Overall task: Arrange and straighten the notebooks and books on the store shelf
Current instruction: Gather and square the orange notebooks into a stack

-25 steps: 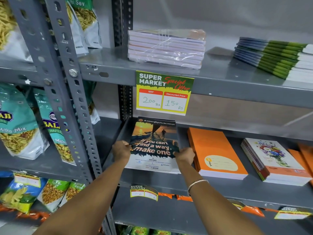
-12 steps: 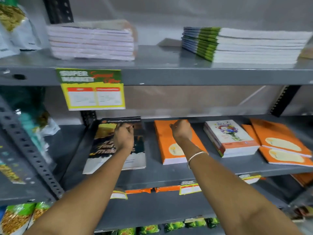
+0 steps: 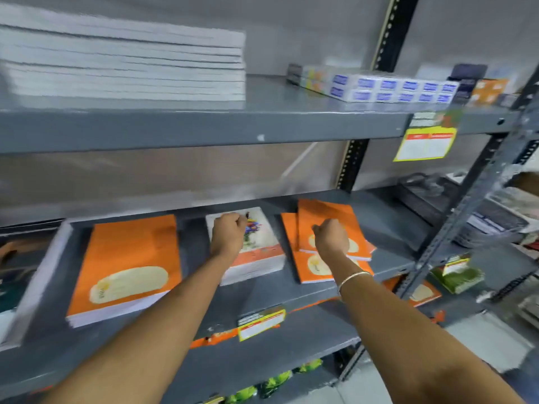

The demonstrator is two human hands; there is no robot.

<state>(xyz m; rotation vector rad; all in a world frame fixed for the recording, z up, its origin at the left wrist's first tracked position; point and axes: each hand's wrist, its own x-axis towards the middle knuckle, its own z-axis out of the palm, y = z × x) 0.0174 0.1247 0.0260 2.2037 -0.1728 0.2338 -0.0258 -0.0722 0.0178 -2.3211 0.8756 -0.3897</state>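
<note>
On the middle shelf (image 3: 388, 217) lie three groups of notebooks. A thick orange stack (image 3: 128, 258) is at the left. A flower-cover stack (image 3: 262, 246) sits in the middle, with my left hand (image 3: 227, 237) over it, fingers curled. Two skewed orange notebooks (image 3: 326, 217) overlap at the right, and my right hand (image 3: 331, 239) hovers over them with fingers curled. Neither hand clearly grips a book. The picture is blurred by motion.
A tall white stack of notebooks (image 3: 125, 65) lies on the upper shelf (image 3: 204, 126), with small blue-and-white boxes (image 3: 390, 88) to its right. A slotted steel upright (image 3: 472, 199) crosses the right side. Price tags (image 3: 425, 141) hang from the shelf edges.
The view has swung right along the shelf. Both hands left the dark-cover book and the first orange stack and moved right to the flower stack and the skewed orange notebooks.
</note>
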